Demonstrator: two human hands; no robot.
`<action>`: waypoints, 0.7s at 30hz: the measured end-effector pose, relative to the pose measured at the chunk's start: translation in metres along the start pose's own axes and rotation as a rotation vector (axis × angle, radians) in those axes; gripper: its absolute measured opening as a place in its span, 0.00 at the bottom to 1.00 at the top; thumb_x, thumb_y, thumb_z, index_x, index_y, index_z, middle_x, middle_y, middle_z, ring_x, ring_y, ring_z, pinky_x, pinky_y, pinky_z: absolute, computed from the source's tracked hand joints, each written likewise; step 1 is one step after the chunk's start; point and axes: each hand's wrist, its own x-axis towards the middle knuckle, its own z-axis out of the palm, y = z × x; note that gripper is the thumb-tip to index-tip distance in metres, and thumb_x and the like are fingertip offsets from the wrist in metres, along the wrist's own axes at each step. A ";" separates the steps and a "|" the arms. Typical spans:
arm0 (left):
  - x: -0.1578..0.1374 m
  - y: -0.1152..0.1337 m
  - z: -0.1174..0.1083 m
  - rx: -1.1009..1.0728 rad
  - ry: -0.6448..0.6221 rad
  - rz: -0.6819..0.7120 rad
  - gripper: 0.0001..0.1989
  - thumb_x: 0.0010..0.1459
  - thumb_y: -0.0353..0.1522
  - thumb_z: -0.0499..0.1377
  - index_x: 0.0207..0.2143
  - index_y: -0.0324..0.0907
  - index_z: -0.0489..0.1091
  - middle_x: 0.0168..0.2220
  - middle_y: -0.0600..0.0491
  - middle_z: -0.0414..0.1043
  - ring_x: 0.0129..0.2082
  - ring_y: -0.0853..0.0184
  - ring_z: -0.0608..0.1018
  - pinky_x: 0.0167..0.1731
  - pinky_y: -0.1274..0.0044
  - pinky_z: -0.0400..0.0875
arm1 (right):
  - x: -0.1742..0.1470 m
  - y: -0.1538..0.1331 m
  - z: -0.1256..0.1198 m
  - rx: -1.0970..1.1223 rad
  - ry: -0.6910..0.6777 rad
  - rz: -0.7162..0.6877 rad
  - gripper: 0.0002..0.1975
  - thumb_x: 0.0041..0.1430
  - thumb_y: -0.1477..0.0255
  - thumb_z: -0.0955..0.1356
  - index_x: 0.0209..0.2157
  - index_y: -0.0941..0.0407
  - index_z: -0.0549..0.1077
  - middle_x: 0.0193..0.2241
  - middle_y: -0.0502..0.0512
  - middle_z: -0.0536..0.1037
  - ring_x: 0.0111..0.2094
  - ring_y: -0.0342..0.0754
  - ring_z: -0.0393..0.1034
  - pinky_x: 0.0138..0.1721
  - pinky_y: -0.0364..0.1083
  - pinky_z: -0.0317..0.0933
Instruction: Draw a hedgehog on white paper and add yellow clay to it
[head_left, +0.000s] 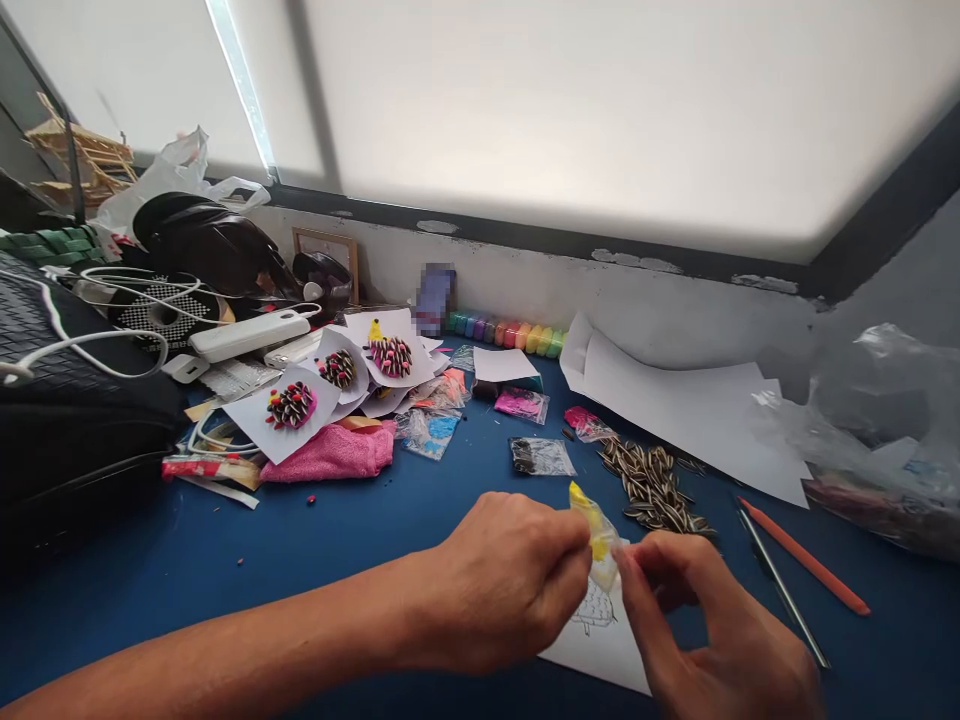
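Between my two hands is a small clear plastic bag (600, 545) with something yellow, like modelling clay, inside. My left hand (517, 580) is closed in a fist-like grip at the bag's left side. At its right edge my right hand (705, 620) pinches the plastic between thumb and forefinger. Beneath them lies a white sheet (596, 650) with a line drawing, partly covered by my hands. Striped sunflower seeds (649, 485) are heaped just behind my right hand. A bag of black clay (540, 457) rests further back.
An orange pen (806, 555) and a slim metal tool (784, 585) lie at the right. White paper (675, 400) and a plastic bag (892, 430) are behind. Seed-covered figures (291, 405) on paper sit left, by a pink cloth (330, 452). A black bag (75, 400) stands far left.
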 end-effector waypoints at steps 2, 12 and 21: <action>0.001 -0.001 0.000 -0.002 0.019 -0.021 0.15 0.64 0.30 0.50 0.23 0.41 0.52 0.20 0.59 0.54 0.20 0.72 0.52 0.23 0.77 0.50 | -0.003 0.003 0.001 -0.034 -0.021 -0.100 0.05 0.65 0.73 0.64 0.37 0.52 0.72 0.26 0.49 0.77 0.21 0.40 0.70 0.23 0.38 0.64; -0.002 -0.004 0.003 -0.068 -0.009 0.102 0.13 0.67 0.31 0.50 0.27 0.42 0.57 0.26 0.57 0.64 0.25 0.72 0.61 0.29 0.79 0.57 | -0.005 0.006 0.007 0.177 -0.161 -0.022 0.14 0.64 0.71 0.65 0.49 0.52 0.79 0.41 0.55 0.83 0.39 0.47 0.80 0.37 0.39 0.73; 0.008 -0.027 -0.019 -0.521 -0.132 -0.135 0.17 0.57 0.40 0.64 0.43 0.38 0.72 0.40 0.48 0.74 0.39 0.65 0.75 0.39 0.73 0.72 | -0.003 0.017 0.004 0.653 -0.237 0.548 0.16 0.55 0.59 0.72 0.45 0.47 0.82 0.33 0.53 0.84 0.23 0.44 0.76 0.24 0.39 0.72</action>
